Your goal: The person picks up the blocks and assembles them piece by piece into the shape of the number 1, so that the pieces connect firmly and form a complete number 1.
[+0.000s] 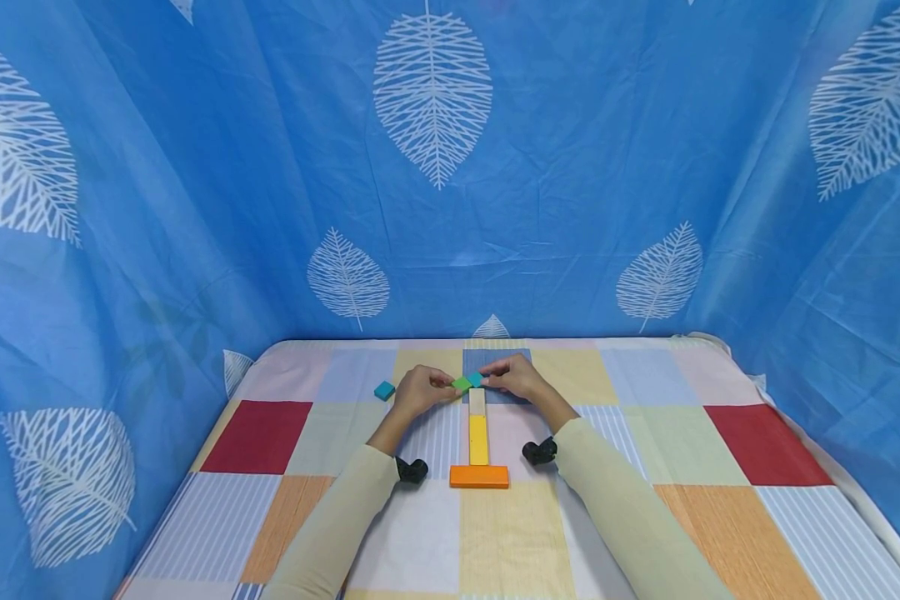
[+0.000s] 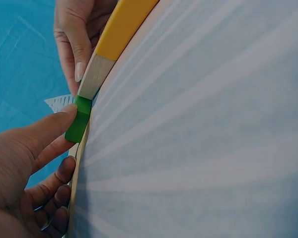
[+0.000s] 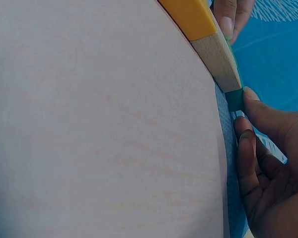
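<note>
My left hand (image 1: 420, 388) pinches a green block (image 1: 461, 384) between thumb and forefinger, at the far end of a row of blocks. From the other side, my right hand (image 1: 520, 377) holds a small teal block (image 1: 475, 379) by thumb and fingertips, beside the green one. A bare wood block (image 1: 477, 402) lies just in front of both. It joins a yellow block (image 1: 478, 440), which runs down to an orange block (image 1: 479, 477) lying crosswise. In the left wrist view, the green block (image 2: 78, 120) touches the wood block's end.
A second teal block (image 1: 384, 390) lies on the patchwork cloth (image 1: 525, 525), left of my left hand. Blue curtains (image 1: 570, 167) with white leaf prints stand behind and at both sides. Black wrist devices (image 1: 540, 452) sit on both wrists.
</note>
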`<state>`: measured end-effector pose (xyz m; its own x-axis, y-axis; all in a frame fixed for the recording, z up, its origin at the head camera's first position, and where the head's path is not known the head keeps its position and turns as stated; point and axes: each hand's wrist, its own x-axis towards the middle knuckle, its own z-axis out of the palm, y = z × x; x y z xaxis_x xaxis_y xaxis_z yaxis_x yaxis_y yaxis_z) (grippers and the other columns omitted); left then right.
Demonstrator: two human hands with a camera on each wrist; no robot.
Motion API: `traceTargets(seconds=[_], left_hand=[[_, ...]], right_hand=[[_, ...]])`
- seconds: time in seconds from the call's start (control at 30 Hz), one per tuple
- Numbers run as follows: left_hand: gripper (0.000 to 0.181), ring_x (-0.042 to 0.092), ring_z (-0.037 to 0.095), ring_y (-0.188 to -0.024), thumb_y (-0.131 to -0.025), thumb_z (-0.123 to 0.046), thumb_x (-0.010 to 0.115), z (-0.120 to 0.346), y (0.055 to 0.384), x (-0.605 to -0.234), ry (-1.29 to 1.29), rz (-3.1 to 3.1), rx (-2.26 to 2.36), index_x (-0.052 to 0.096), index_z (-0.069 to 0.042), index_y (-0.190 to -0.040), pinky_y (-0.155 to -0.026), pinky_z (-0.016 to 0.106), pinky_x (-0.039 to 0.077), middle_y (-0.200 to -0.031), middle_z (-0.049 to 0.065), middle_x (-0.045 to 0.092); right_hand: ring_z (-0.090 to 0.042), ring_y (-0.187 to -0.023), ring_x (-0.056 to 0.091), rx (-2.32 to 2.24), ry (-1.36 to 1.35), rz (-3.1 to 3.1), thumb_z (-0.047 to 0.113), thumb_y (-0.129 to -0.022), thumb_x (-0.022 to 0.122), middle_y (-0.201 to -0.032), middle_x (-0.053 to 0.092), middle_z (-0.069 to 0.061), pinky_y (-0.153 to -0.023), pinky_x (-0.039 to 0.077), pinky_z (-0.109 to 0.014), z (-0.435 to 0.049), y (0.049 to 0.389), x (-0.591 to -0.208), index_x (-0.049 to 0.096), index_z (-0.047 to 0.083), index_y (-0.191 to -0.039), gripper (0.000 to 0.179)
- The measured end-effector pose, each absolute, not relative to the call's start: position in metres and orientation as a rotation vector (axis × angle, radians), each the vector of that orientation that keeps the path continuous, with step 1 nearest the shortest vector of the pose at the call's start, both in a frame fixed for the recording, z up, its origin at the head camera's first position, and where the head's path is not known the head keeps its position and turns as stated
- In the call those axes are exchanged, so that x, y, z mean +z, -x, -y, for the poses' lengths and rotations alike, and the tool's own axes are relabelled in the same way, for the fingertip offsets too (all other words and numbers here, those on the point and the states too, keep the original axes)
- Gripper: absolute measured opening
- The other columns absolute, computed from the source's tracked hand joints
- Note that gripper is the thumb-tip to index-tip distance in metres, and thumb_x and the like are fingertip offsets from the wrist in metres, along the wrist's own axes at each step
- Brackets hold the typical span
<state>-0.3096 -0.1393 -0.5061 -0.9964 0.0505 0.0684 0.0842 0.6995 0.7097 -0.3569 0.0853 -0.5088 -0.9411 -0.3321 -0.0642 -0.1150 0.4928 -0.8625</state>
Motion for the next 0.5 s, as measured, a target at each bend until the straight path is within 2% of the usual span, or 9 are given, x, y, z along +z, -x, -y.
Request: traceTargets(seconds=[0.17, 0.5], left_hand=[[0.03, 0.06, 0.015, -0.077, -0.082, -0.034, 0.086, 0.1396, 0.3099, -0.5059, 0.111, 2.861, -1.195, 0.082, -0.011, -0.101, -0.07, 0.031, 0.048, -0.087, -0.001, 0.073], [0.03, 0.068, 0.019, -0.088, -0.088, -0.034, 0.081, 0.1469, 0.312, -0.5067, 0.206, 2.808, -1.265, 0.081, -0.009, -0.104, -0.082, 0.038, 0.055, -0.097, 0.003, 0.076]], right_hand=[[-0.014, -0.078, 0.058, -1.43, 0.386, -2.51, 0.013, -0.094, 0.074, -0.097, 0.071, -0.006, -0.068, 0.052, -0.026, -0.0855, 0.3569, -0.5083, 0.077, 0.005, -0.116, 0.024], [-0.016, -0.081, 0.059, -1.406, 0.356, -2.522, 0.018, -0.095, 0.073, -0.104, 0.072, -0.006, -0.07, 0.052, -0.027, -0.086, 0.3551, -0.5066, 0.077, 0.007, -0.117, 0.024]])
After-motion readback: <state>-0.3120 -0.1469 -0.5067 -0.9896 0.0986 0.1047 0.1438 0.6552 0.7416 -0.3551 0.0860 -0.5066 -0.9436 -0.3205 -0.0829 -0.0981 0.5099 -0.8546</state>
